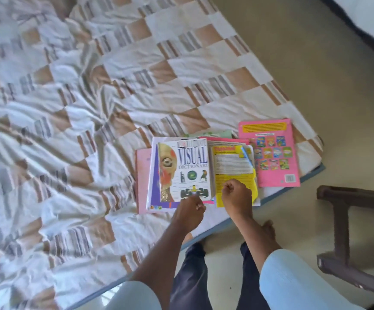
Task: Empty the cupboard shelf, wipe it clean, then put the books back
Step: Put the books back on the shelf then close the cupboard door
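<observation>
Books lie on the checked bedsheet (114,90); my left hand (190,211) at six o'clock of the white Visual Dictionary hardback (187,171) and right hand (235,195) on the yellow paperback (233,164) look curled, grip unclear; next, I judge, lifting them for the shelf

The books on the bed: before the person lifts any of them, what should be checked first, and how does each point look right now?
1. Books within reach: ok. The Visual Dictionary and the yellow book lie right at the hands.
2. Left hand free: ok; curled by the dictionary's near edge, nothing plainly held.
3. Right hand free: ok; curled over the yellow book.
4. Pile tidy: not ok. The books overlap unevenly, and the pink book lies apart.
5. Support: not ok. The pile sits near the edge of the bed.
6. Shelf wiped and ready: cannot tell; out of view.
</observation>
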Available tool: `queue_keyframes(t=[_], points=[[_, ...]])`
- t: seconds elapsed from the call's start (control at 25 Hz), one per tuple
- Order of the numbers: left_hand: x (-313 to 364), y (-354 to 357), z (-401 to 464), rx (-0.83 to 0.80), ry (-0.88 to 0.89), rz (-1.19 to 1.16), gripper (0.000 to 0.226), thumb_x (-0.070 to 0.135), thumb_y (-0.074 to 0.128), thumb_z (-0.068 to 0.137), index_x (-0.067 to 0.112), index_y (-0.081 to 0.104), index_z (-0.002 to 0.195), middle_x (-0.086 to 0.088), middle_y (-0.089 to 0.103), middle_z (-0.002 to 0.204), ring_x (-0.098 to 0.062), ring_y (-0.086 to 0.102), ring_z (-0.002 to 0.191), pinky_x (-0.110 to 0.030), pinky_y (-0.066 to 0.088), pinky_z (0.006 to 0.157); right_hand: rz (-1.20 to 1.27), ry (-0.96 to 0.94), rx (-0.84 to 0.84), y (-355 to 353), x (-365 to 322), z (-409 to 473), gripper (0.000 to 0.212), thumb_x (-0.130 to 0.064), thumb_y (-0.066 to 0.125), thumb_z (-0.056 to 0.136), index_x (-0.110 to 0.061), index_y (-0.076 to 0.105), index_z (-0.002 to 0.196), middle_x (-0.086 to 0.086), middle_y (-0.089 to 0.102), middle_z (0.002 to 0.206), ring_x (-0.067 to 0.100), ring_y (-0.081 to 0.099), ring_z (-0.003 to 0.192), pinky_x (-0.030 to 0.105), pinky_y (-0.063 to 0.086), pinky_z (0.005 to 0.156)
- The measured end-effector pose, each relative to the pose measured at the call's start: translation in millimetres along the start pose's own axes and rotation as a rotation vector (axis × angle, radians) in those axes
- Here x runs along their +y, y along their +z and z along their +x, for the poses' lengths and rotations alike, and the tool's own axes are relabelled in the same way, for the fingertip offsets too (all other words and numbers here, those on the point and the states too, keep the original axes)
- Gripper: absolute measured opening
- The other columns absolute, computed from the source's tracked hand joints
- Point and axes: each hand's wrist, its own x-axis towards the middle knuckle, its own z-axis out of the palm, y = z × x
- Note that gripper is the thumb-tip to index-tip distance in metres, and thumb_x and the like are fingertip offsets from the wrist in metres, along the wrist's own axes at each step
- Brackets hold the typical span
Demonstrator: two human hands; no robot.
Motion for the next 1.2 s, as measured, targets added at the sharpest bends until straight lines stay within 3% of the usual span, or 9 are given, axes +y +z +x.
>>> queue_keyframes(t=[0.12, 0.24, 0.36, 0.48, 0.68, 0.8, 0.92, 1.12, 1.2], points=[[-21, -6, 4, 0.057, -0.033, -0.096, 0.009, 0.018, 0.06, 0.092, 0.016, 0.068, 0.096, 0.0, 0.069, 0.09, -0.022, 0.065, 0.088, -0.032, 0.053, 0.075, -0.038, -0.087, -0.058, 27, -20, -8, 0.013, -0.014, 0.061, 0.089, -0.019, 0.066, 0.078, 0.001, 0.071, 0.076, 0.031, 0.067, 0.076, 0.044, 0.055, 0.063], [-45, -19, 14, 0.139, -0.112, -0.217, 0.014, 0.018, 0.061, 0.094, 0.017, 0.064, 0.108, 0.002, 0.064, 0.085, -0.021, 0.06, 0.076, -0.03, 0.046, 0.065, -0.049, -0.157, -0.091, 61, -39, -15, 0.01, -0.012, 0.062, 0.087, -0.018, 0.069, 0.082, 0.001, 0.072, 0.079, 0.029, 0.068, 0.077, 0.044, 0.056, 0.065], [-68, -33, 34, 0.278, -0.13, -0.176, 0.027, 0.014, 0.055, 0.095, 0.013, 0.062, 0.121, -0.01, 0.065, 0.114, -0.03, 0.062, 0.106, -0.038, 0.051, 0.085, -0.051, -0.198, -0.114, 92, -55, -19, 0.01, -0.01, 0.062, 0.085, -0.015, 0.07, 0.085, 0.004, 0.074, 0.08, 0.029, 0.069, 0.077, 0.042, 0.056, 0.065], [-89, -51, 52, 0.304, -0.251, -0.148, 0.042, 0.02, 0.052, 0.096, 0.018, 0.051, 0.138, -0.009, 0.049, 0.137, -0.031, 0.045, 0.129, -0.045, 0.041, 0.105, -0.073, -0.261, -0.143, 118, -66, -23, 0.007, -0.008, 0.061, 0.085, -0.011, 0.068, 0.083, 0.006, 0.072, 0.077, 0.03, 0.067, 0.073, 0.04, 0.054, 0.061], [-141, -64, 87, 0.184, -0.37, -0.294, 0.063, 0.018, 0.055, 0.084, 0.016, 0.041, 0.145, -0.017, 0.048, 0.142, -0.038, 0.054, 0.124, -0.048, 0.046, 0.105, -0.082, -0.332, -0.183, 161, -87, -26, 0.011, -0.006, 0.057, 0.087, -0.007, 0.066, 0.081, 0.009, 0.069, 0.072, 0.027, 0.063, 0.066, 0.037, 0.052, 0.057], [-141, -60, 96, 0.173, -0.374, -0.27, 0.067, 0.017, 0.061, 0.089, 0.013, 0.035, 0.151, -0.016, 0.041, 0.147, -0.036, 0.043, 0.135, -0.043, 0.038, 0.111, -0.074, -0.338, -0.192, 182, -90, -29, 0.01, -0.008, 0.055, 0.084, -0.011, 0.063, 0.078, 0.006, 0.065, 0.067, 0.026, 0.059, 0.062, 0.036, 0.048, 0.055], [-142, -58, 108, 0.246, -0.409, -0.348, 0.067, 0.022, 0.067, 0.086, 0.013, 0.039, 0.146, -0.013, 0.042, 0.145, -0.033, 0.044, 0.133, -0.046, 0.041, 0.108, -0.066, -0.309, -0.195, 191, -91, -26, 0.011, -0.013, 0.054, 0.083, -0.012, 0.065, 0.081, 0.006, 0.067, 0.073, 0.024, 0.06, 0.067, 0.031, 0.046, 0.059], [-146, -81, 125, 0.178, -0.335, -0.463, 0.04, 0.026, 0.073, 0.088, 0.013, 0.057, 0.122, -0.01, 0.065, 0.117, -0.027, 0.062, 0.1, -0.037, 0.054, 0.085, -0.001, -0.289, -0.206, 194, -103, -19, 0.01, -0.008, 0.059, 0.095, -0.011, 0.069, 0.094, 0.004, 0.072, 0.09, 0.013, 0.06, 0.075, 0.014, 0.043, 0.065], [-147, -85, 124, 0.146, -0.309, -0.448, 0.031, 0.023, 0.068, 0.091, 0.012, 0.053, 0.117, -0.013, 0.065, 0.113, -0.03, 0.064, 0.099, -0.035, 0.054, 0.079, -0.004, -0.276, -0.201, 197, -111, -19, 0.012, -0.008, 0.056, 0.097, -0.01, 0.068, 0.097, 0.007, 0.071, 0.095, 0.016, 0.061, 0.079, 0.02, 0.05, 0.07]])
